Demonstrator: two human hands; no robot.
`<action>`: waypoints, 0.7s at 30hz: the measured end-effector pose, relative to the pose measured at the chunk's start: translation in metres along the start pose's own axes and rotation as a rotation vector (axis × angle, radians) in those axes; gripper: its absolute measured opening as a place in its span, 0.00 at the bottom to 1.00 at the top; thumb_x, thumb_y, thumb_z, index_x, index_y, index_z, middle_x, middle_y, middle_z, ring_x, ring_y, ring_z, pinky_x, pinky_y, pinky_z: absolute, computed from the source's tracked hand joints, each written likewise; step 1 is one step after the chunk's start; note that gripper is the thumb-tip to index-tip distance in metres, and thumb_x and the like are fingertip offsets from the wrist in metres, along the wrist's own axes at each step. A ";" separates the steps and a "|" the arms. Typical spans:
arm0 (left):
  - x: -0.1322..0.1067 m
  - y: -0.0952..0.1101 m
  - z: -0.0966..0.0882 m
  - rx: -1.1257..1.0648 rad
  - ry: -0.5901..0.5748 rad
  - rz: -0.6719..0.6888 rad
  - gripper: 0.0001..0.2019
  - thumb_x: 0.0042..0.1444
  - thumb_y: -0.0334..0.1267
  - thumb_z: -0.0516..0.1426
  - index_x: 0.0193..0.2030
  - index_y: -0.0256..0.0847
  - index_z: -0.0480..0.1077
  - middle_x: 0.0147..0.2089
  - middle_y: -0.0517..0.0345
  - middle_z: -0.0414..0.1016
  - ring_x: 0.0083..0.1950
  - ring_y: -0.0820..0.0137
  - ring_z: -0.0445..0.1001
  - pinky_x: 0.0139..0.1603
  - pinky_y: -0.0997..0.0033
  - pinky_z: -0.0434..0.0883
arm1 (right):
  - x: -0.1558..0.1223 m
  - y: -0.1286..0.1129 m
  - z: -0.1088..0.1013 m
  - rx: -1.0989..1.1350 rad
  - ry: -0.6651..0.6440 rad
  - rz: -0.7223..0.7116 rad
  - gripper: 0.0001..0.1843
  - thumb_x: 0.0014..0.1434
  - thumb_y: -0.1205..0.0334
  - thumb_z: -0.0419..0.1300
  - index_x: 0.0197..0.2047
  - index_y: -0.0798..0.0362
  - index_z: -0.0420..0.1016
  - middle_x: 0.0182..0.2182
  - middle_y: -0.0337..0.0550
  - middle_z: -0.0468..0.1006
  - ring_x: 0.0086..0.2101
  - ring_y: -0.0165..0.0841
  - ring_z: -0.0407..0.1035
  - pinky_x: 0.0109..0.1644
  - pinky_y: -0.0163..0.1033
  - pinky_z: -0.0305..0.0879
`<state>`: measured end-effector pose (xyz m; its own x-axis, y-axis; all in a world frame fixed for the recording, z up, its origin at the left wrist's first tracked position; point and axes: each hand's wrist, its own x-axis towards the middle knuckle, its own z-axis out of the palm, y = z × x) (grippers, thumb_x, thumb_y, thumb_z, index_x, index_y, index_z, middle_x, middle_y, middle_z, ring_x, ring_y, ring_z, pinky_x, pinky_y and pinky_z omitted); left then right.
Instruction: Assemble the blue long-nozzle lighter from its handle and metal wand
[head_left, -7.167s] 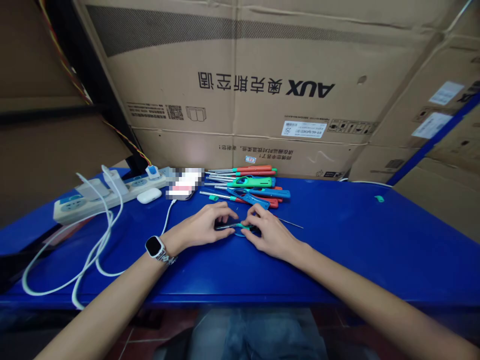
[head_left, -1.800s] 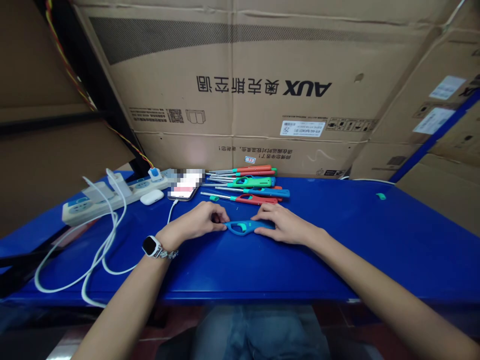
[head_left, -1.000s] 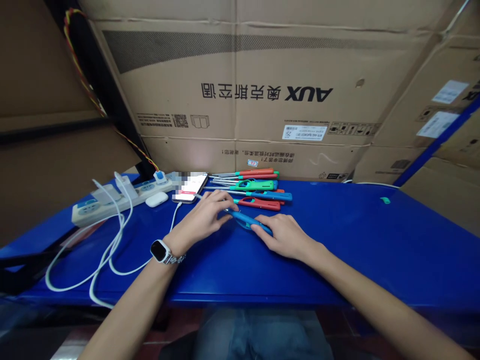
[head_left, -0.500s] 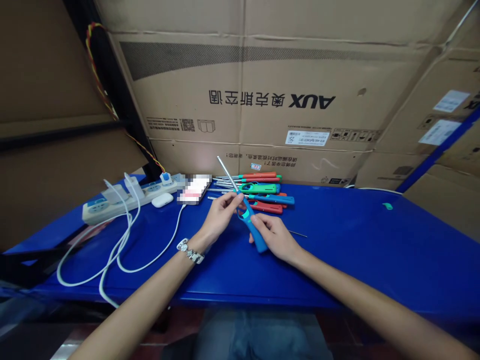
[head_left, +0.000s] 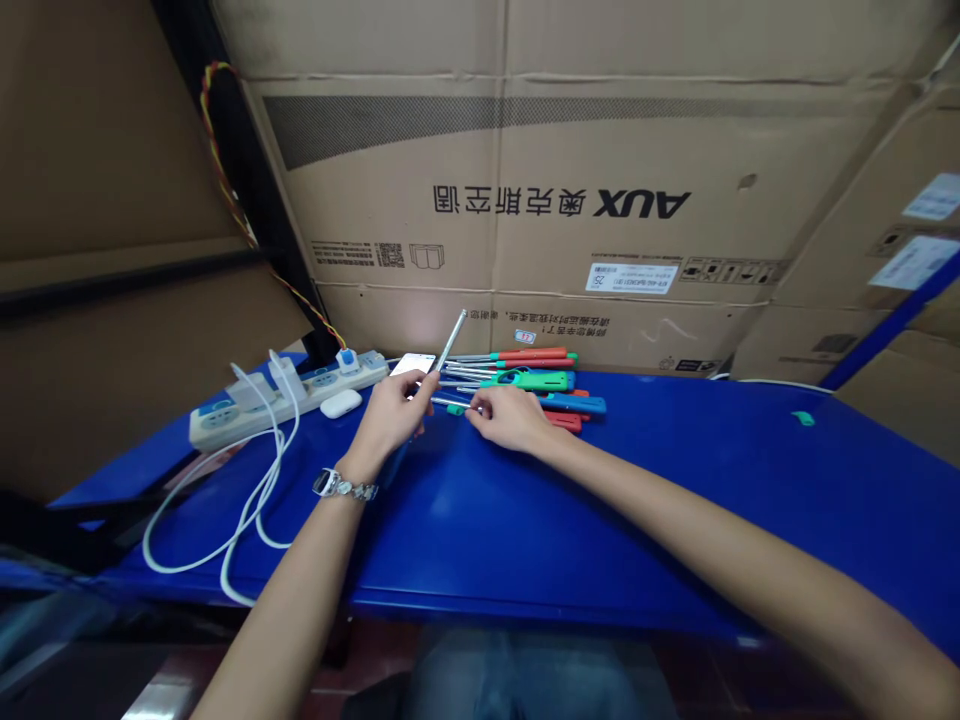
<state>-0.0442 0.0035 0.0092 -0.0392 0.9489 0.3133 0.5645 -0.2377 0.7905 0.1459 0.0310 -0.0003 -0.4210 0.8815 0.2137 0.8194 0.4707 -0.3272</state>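
My left hand [head_left: 396, 412], a watch on its wrist, is closed around a long-nosed lighter. The lighter's metal tube [head_left: 451, 340] points up and to the right above the fingers, and its blue handle is mostly hidden beneath the hand. My right hand [head_left: 510, 416] is at the near side of a pile of lighters, its fingertips pinched together by a metal tube; what they hold is hidden. Among the pile are a green lighter [head_left: 536, 381], a blue lighter [head_left: 577, 403] and a red lighter [head_left: 564, 420]. A small green piece [head_left: 455, 410] lies between my hands.
A power strip [head_left: 247, 410] with white plugs and looping cables stands on the left of the blue table [head_left: 480, 540]. A white earbud case [head_left: 341, 403] and a phone [head_left: 411, 365] lie beside it. Large cardboard [head_left: 570, 130] stands behind. Another green piece [head_left: 802, 418] lies far right.
My right hand has let go of the blue lighter's handle and moved forward to the pile. My left hand has shifted left with the lighter, whose tube now leans right.
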 end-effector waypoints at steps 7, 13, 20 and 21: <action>-0.002 -0.004 -0.002 0.209 -0.092 0.060 0.21 0.60 0.57 0.52 0.38 0.40 0.74 0.24 0.60 0.76 0.18 0.70 0.71 0.22 0.73 0.65 | 0.032 -0.021 0.020 -0.134 0.009 -0.098 0.11 0.57 0.60 0.60 0.42 0.52 0.79 0.46 0.51 0.80 0.47 0.44 0.73 0.44 0.40 0.65; -0.005 0.000 0.003 0.132 -0.172 0.208 0.18 0.62 0.51 0.52 0.34 0.39 0.72 0.30 0.57 0.77 0.22 0.71 0.73 0.25 0.74 0.65 | 0.012 0.008 0.013 0.295 0.131 0.056 0.10 0.56 0.58 0.61 0.40 0.52 0.77 0.33 0.43 0.80 0.35 0.36 0.73 0.38 0.39 0.66; -0.013 0.010 0.021 0.252 -0.350 0.392 0.14 0.62 0.46 0.53 0.37 0.41 0.75 0.29 0.58 0.76 0.27 0.70 0.71 0.29 0.74 0.63 | -0.044 0.063 -0.023 1.257 0.354 0.413 0.19 0.49 0.54 0.65 0.44 0.52 0.76 0.30 0.38 0.77 0.26 0.28 0.67 0.22 0.31 0.59; -0.015 0.012 0.024 0.265 -0.375 0.407 0.14 0.62 0.46 0.53 0.37 0.41 0.76 0.30 0.58 0.76 0.28 0.70 0.71 0.29 0.74 0.63 | -0.050 0.066 -0.026 1.337 0.398 0.445 0.18 0.47 0.55 0.66 0.42 0.52 0.77 0.31 0.39 0.77 0.27 0.28 0.69 0.22 0.30 0.60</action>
<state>-0.0171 -0.0085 0.0013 0.4881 0.8128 0.3181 0.6608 -0.5822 0.4736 0.2307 0.0171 -0.0081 0.0794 0.9964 0.0312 -0.2067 0.0470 -0.9773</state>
